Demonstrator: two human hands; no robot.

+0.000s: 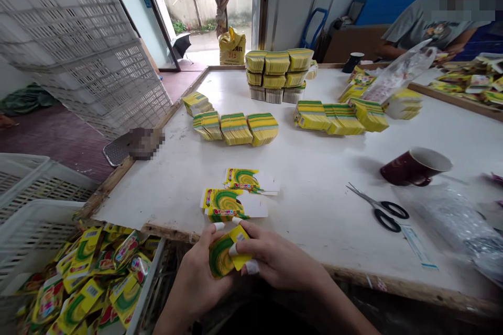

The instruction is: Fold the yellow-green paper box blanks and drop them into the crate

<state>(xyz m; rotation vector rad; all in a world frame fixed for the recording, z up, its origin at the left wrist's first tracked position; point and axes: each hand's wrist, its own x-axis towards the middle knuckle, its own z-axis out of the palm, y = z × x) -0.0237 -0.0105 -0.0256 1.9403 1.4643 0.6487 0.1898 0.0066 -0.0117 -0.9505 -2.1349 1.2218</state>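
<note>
Both my hands grip one small yellow and green carton (222, 255) just below the near edge of the white table (314, 188). My left hand (196, 285) holds it from underneath, fingers curled. My right hand (277, 259) is pressed on its right side, with white tape on the fingertips. Just beyond them, two short piles of flat carton blanks (226, 204) (243, 178) lie on the table.
A white crate (35, 230) at the lower left holds several finished cartons (94, 282). Banded stacks of blanks (236, 128) (340, 118) (279, 76) sit farther back. Scissors (379, 208) and a dark red mug (414, 166) lie to the right. Another person (432, 31) works at the far right.
</note>
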